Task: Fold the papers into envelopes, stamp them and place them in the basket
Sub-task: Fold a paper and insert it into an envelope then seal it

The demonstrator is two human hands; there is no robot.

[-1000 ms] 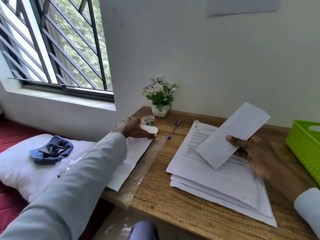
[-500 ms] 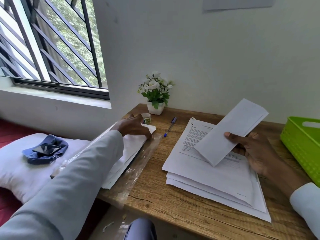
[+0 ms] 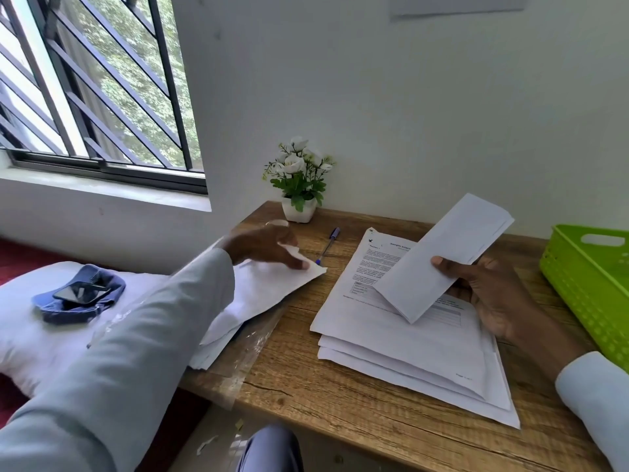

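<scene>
the green basket [image 3: 578, 284] sits at the right edge of the wooden desk [image 3: 340, 396], only partly in frame; its perforated wall and a slot handle show, and no contents can be made out in the part that shows. a small white pot of white flowers [image 3: 299, 178] stands at the back of the desk against the wall.

the right hand [image 3: 490, 294] holds a folded paper [image 3: 442, 257] up off the desk, tilted, its long axis running from lower left to upper right. the thumb lies across the near face and the fingers curl behind, pinching it at its right long edge below the middle, so most of the strip sticks out above the hand. it hangs over the stack of printed papers [image 3: 401, 342], which lies flat in the middle of the desk, and is near the basket but not over it.

the left hand [image 3: 269, 247] reaches over a second pile of white sheets [image 3: 265, 291] at the desk's left edge, on a clear plastic sleeve [image 3: 252, 349]. its fingers are loosely bent, and the thumb touches the top sheet at its corner; whether it pinches that sheet i cannot tell, as the hand is blurred. a blue pen [image 3: 327, 246] lies between the two piles.

on the left, a phone [image 3: 80, 291] rests on a blue cloth [image 3: 68, 310] on a white pillow [image 3: 30, 338].
</scene>
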